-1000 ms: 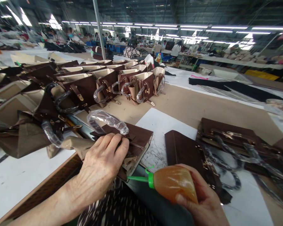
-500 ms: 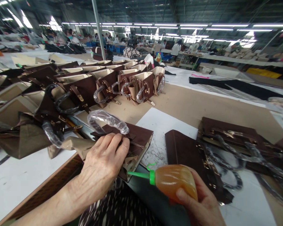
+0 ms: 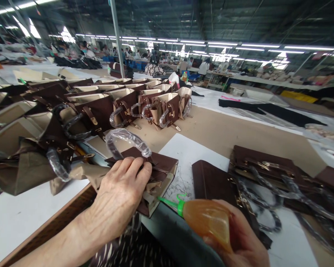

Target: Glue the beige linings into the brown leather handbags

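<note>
My left hand (image 3: 125,185) is closed over a dark brown handbag (image 3: 165,163) lying on its side at the table edge, its fingers curled on the bag and their tips hidden. A plastic-wrapped handle (image 3: 128,141) arches up beyond the knuckles. Beige lining shows at the bag's near end. In my right hand (image 3: 239,233) is a squeeze bottle (image 3: 207,218) of amber liquid, tilted, with a green cap and a long thin green nozzle (image 3: 168,202). The nozzle's tip is at the near edge of the bag; whether it touches, I cannot tell.
Rows of open brown handbags (image 3: 122,100) stand at the left and back. More brown bags with wrapped handles (image 3: 264,159) lie at the right. White paper (image 3: 196,146) with loose threads covers part of the table. Black strips (image 3: 269,111) lie farther back, and people work in the distance.
The bottle's nozzle has moved slightly right and up along the bag's near edge, and the bottle tilts more nozzle-up. My left hand keeps its grip on the bag. The view has shifted a little.
</note>
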Demonstrator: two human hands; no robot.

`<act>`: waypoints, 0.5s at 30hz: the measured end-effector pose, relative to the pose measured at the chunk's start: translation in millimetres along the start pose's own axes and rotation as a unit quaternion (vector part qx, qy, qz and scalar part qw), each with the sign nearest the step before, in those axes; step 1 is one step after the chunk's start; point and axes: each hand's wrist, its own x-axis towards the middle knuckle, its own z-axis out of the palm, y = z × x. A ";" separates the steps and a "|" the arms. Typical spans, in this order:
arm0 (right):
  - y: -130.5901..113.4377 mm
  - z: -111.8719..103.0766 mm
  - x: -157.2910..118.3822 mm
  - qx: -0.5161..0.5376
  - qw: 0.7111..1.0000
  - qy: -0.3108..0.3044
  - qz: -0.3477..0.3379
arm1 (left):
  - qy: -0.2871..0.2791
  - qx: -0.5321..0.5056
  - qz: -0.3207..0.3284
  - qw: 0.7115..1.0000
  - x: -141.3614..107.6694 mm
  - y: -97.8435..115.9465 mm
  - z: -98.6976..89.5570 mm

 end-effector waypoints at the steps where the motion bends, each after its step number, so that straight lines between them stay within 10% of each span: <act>1: 0.5 0.9 3.4 -0.010 1.000 0.012 -0.009 | 0.001 -0.003 -0.003 1.000 2.0 -0.7 -1.3; 15: 0.1 12.0 45.9 -0.190 0.930 0.003 -0.315 | -0.024 -0.062 -0.078 0.995 39.0 -34.3 -8.9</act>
